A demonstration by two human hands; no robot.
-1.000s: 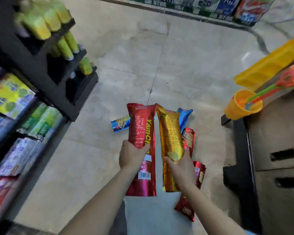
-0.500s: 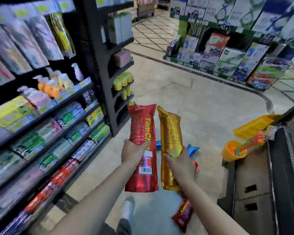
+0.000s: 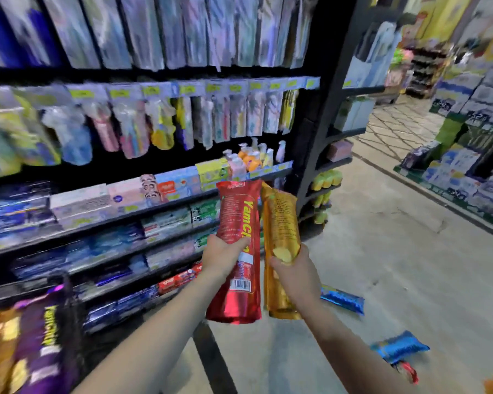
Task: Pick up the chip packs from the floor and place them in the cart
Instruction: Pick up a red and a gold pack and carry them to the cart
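Filling the left half of the view, the black shelf unit (image 3: pixel 160 217) carries rows of blurred packets, boxes and bottles and serves as the landmark. To its right spreads the pale floor (image 3: pixel 410 251), and beyond that, well apart from the shelf unit, stands a low display of stacked boxes (image 3: pixel 467 177). In front of the shelf unit's lower tiers, two long chip packs are held upright side by side, close together. The red chip pack (image 3: pixel 236 251) sits nearer the shelf unit, with the left hand (image 3: pixel 222 255) wrapped in a firm grip around its middle. The gold chip pack (image 3: pixel 281 245) stands just to the right of it, the right hand (image 3: pixel 295 275) curled in a grip about its middle. On the floor, right of the shelf unit's foot, lie two blue chip packs (image 3: pixel 343 298) (image 3: pixel 399 346), apart from each other. A small red pack (image 3: pixel 409 371) lies just beside the nearer blue one.
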